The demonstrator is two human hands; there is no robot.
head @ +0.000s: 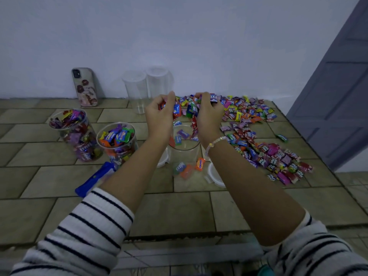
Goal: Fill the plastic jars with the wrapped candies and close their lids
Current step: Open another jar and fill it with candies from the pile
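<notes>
**Dropping candies into an open jar**

Reaching forward over the tiled desk (59,182), two striped sleeves (93,226) frame the view. Both hands are raised above the open jar (184,154), which holds a few candies at its bottom. The left hand (159,114) and right hand (209,114) each have a curled grip around a bunch of candies (187,109), some falling. Two full jars (117,142) stand left; the loose pile (264,144) lies right. Two empty jars (147,86) stand by the wall.
</notes>
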